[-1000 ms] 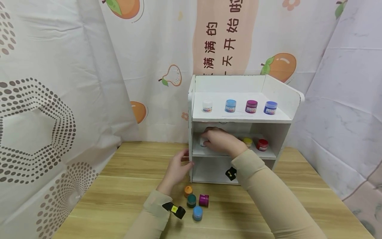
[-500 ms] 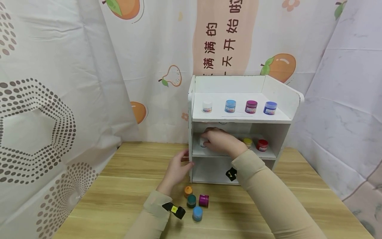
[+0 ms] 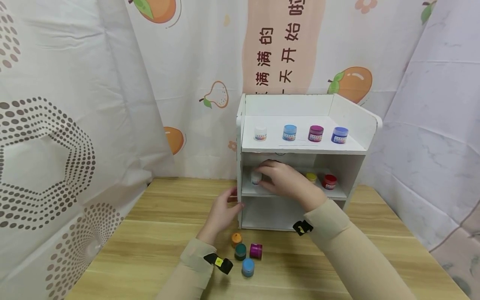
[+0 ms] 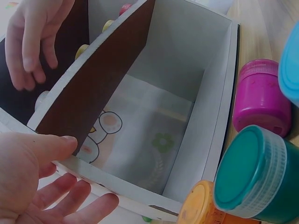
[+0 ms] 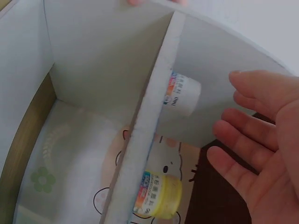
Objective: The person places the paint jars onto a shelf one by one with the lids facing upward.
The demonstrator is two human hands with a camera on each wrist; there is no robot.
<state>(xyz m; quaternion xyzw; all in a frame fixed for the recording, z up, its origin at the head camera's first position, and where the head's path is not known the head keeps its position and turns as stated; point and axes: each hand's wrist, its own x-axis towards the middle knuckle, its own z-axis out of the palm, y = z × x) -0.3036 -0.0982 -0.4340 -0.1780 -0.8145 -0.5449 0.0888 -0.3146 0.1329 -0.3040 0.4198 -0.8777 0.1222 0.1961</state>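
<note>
A white paint jar (image 3: 256,178) stands at the left end of the shelf unit's middle shelf (image 3: 296,195). Just to its right is my right hand (image 3: 282,180), fingers apart and holding nothing; the right wrist view shows a gap between the fingertips and the white jar (image 5: 184,95). My left hand (image 3: 223,211) is at the unit's left side panel (image 3: 240,166), thumb on the front edge and loose fingers outside it. Further along the middle shelf are a yellow jar (image 3: 311,178) and a red jar (image 3: 330,182). Another yellowish jar (image 4: 81,50) shows in the left wrist view, hidden by my right hand in the head view.
White, light blue, magenta and dark blue jars line the top shelf (image 3: 300,146). On the wooden table (image 3: 180,216) before the unit are orange (image 3: 236,239), teal (image 3: 241,252) and blue (image 3: 248,267) jars, plus a magenta jar (image 3: 256,251) lying sideways. A patterned curtain (image 3: 202,50) hangs behind.
My right hand has let go of the white jar and drawn back a little to the right, its fingers spreading. The left hand stays at the side panel.
</note>
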